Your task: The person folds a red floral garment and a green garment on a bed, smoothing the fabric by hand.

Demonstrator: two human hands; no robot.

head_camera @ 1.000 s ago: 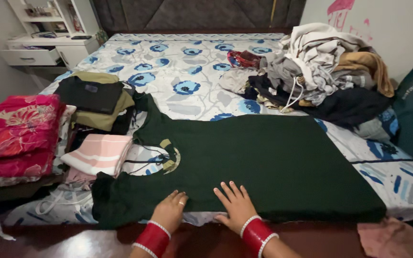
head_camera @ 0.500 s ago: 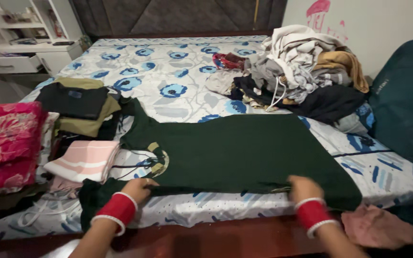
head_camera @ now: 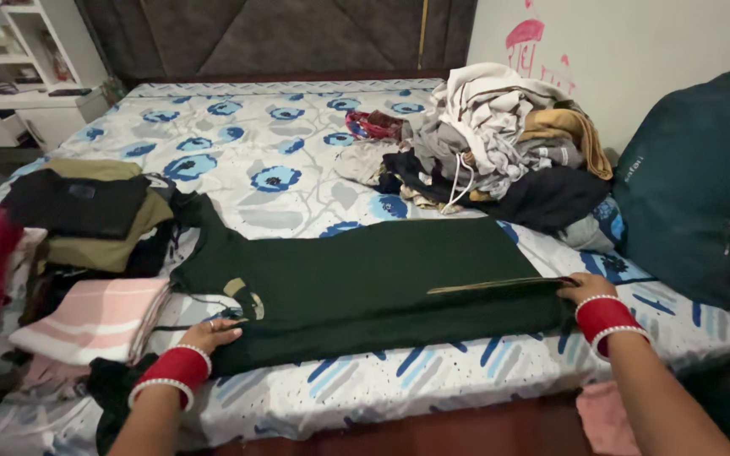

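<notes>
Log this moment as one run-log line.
left hand: pressing dark green garment near neckline | right hand: gripping folded hem edge | garment: folded lengthwise on bed
</notes>
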